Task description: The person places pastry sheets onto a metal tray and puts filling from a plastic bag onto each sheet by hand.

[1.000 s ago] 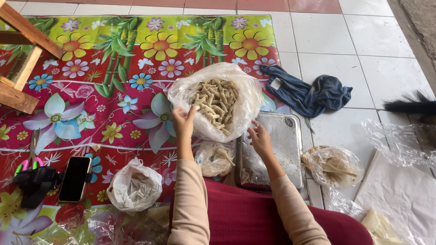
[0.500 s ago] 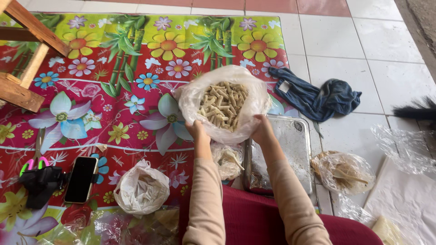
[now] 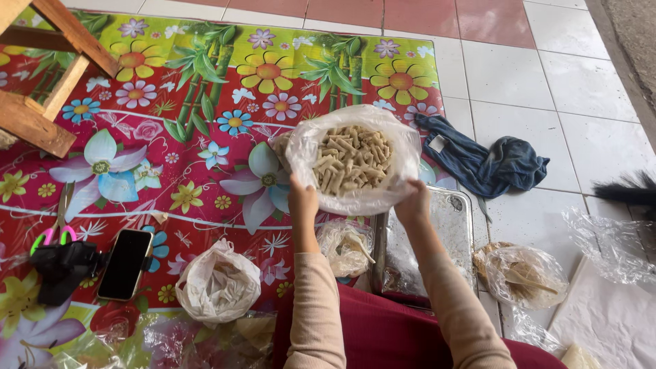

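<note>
A person seated on the floor grips a clear plastic bag [image 3: 355, 158] of pale, stick-shaped snacks with both hands, the left hand [image 3: 303, 202] closed on the bag's rim at its 7 o'clock edge and the right hand [image 3: 414, 205] closed on the rim at its 5 o'clock edge, the bag's mouth held open above a bright floral mat [image 3: 171, 137]. A metal tray [image 3: 456, 229] lies beneath the right forearm, at 5 o'clock from the bag, with a smaller filled bag [image 3: 346, 246] between the forearms. A knotted white bag [image 3: 217, 283] sits at 8 o'clock, a dark phone [image 3: 126, 263] and green-handled scissors [image 3: 58, 222] farther left. A blue cloth [image 3: 485, 158] rests on the white tiles at 3 o'clock.
</note>
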